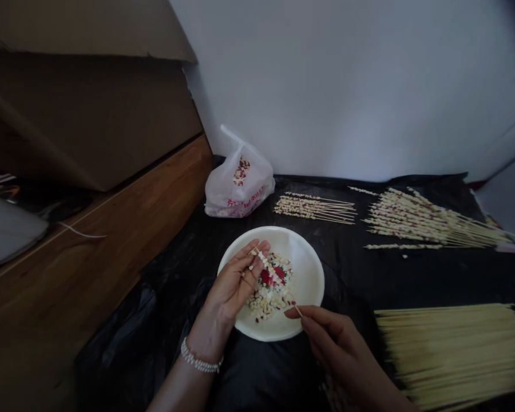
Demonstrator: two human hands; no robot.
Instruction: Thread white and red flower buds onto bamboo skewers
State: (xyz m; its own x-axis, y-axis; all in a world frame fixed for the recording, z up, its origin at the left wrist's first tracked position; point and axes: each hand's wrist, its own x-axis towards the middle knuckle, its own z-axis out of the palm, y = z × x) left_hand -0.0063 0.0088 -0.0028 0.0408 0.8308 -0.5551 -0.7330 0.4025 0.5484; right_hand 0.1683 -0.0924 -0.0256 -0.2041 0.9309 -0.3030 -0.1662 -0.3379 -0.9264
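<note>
A white plate (309, 269) sits on the black plastic sheet and holds small pale and red pieces (271, 289). My left hand (234, 283) hovers over the plate's left side, its fingers pinched on the tip end of a thin wooden skewer (278, 281) with several pale pieces threaded on it. My right hand (335, 340) pinches the skewer's lower end at the plate's near right rim. The skewer runs slanting across the plate between both hands.
A white plastic bag (239, 186) with more pieces stands behind the plate. Two heaps of loaded skewers (315, 207) (429, 223) lie at the back. A pile of bare skewers (455, 349) lies at the right. A wooden ledge (90, 257) and cardboard box (90, 97) border the left.
</note>
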